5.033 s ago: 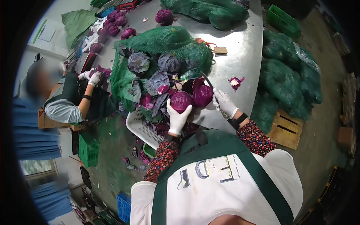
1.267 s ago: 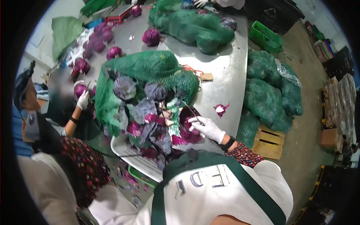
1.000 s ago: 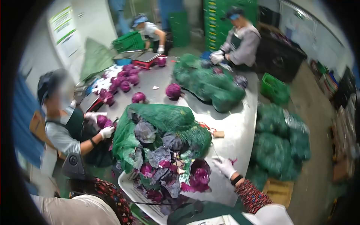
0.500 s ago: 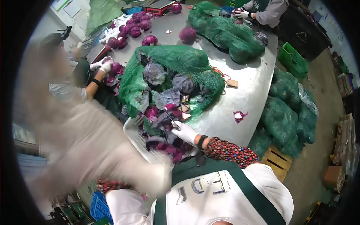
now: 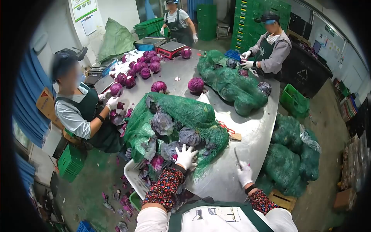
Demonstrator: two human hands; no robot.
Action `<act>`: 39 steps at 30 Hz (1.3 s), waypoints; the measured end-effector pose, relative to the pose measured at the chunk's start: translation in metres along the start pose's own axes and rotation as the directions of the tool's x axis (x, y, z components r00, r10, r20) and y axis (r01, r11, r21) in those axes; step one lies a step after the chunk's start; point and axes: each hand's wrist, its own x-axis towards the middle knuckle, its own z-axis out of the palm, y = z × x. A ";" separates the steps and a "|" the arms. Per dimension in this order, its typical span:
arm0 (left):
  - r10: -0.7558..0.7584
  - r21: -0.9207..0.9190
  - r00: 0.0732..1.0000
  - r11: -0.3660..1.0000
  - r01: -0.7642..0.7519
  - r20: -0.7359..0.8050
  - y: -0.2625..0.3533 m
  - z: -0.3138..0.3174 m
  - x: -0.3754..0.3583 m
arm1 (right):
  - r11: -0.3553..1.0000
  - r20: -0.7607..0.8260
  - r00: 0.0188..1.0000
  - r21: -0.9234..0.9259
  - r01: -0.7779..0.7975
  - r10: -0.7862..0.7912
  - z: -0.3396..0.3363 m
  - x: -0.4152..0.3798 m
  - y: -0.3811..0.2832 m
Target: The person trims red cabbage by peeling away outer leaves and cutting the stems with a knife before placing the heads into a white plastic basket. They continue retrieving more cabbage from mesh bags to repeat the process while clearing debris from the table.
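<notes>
My left hand (image 5: 186,157), in a white glove, reaches with spread fingers to the mouth of a green mesh bag (image 5: 181,106). Purple-grey cabbages show in the bag's opening, one cabbage (image 5: 189,136) right at my fingertips. A smaller purple piece (image 5: 174,157) lies beside the hand. To the right, my gloved right hand (image 5: 244,174) grips a knife (image 5: 237,155), blade pointing up and away over the metal table (image 5: 222,170). Below the bag stands a white plastic basket (image 5: 135,178), partly hidden by my left sleeve.
Trimmed red cabbages (image 5: 145,72) gather at the table's far left, near a red scale (image 5: 170,49). Another filled mesh bag (image 5: 232,85) lies at the back right. Co-workers stand at the left, back and right. Full green bags (image 5: 284,162) sit on the floor at right; leaves litter the left floor.
My right hand has moved right with the knife, from the basket to over the table. My left hand now shows at the bag. The blurred pale shape at left is gone, and the view has lifted.
</notes>
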 end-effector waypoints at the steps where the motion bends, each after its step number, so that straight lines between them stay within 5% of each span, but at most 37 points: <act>1: -0.024 -0.015 1.000 1.000 0.025 0.019 0.000 0.000 -0.001 | 0.995 0.003 0.999 -0.087 -0.052 0.053 -0.007 0.007 0.008; 6: -0.050 -0.045 0.996 0.998 0.053 0.072 -0.020 0.003 -0.034 | 0.894 0.065 0.953 -0.370 -0.254 0.297 0.000 0.000 0.023; 10: -0.040 -0.074 0.998 0.997 0.036 -0.052 -0.034 0.009 -0.083 | 0.959 0.176 0.959 -0.215 -0.183 0.222 0.023 -0.020 -0.006; 12: -0.016 -0.126 0.964 0.992 -0.018 -0.265 -0.046 0.021 -0.102 | 0.973 0.261 0.947 -0.183 -0.141 0.187 0.037 -0.030 -0.028; 14: -0.225 -0.314 0.956 0.936 0.157 -0.191 -0.062 0.035 -0.129 | 0.992 0.303 0.946 -0.081 -0.094 0.114 0.062 -0.042 -0.043; 16: -0.293 -0.476 0.901 0.872 0.115 -0.320 -0.072 0.043 -0.159 | 0.955 0.608 0.754 -0.026 -0.295 0.249 0.055 -0.028 -0.108; 18: -0.238 -0.370 0.903 0.924 0.097 -0.358 -0.090 0.066 -0.180 | 0.994 0.699 0.715 0.100 -0.046 -0.037 0.091 -0.037 -0.118; 20: -0.323 -0.333 0.911 0.914 0.230 -0.256 -0.093 0.064 -0.203 | 0.989 0.840 0.525 0.143 0.026 -0.135 0.107 -0.034 -0.151; 21: -0.450 -0.390 0.863 0.855 0.341 -0.231 -0.096 0.075 -0.209 | 0.956 0.810 0.512 0.276 0.099 -0.286 0.105 -0.028 -0.167; 23: -0.591 -0.486 0.768 0.762 0.429 -0.248 -0.104 0.082 -0.217 | 0.940 0.776 0.538 0.323 0.108 -0.329 0.101 -0.008 -0.191; 29: -0.517 -0.697 0.660 0.717 -0.015 -0.545 -0.063 -0.013 -0.145 | 0.953 0.401 0.901 0.299 0.043 -0.166 0.118 0.102 -0.186; 32: -0.544 -0.878 0.739 0.461 -0.132 -0.397 -0.050 -0.022 -0.074 | 0.976 0.264 0.953 0.192 0.103 -0.152 0.119 0.150 -0.178; 33: -0.534 -0.960 0.802 0.220 -0.174 -0.268 -0.050 -0.016 -0.049 | 0.977 0.255 0.961 0.208 0.054 -0.107 0.122 0.156 -0.172; 34: -0.487 -0.984 0.855 0.070 -0.164 -0.177 -0.062 0.011 -0.015 | 0.975 0.251 0.966 0.223 0.003 -0.060 0.123 0.160 -0.169; 36: -0.456 -0.997 0.889 -0.079 0.003 0.038 -0.066 0.008 0.028 | 0.982 0.112 0.979 0.096 0.162 -0.172 0.129 0.165 -0.158; 39: -0.505 -0.989 0.857 0.040 0.143 0.104 -0.074 0.026 0.080 | 0.995 0.059 0.996 0.074 0.066 -0.071 0.133 0.160 -0.134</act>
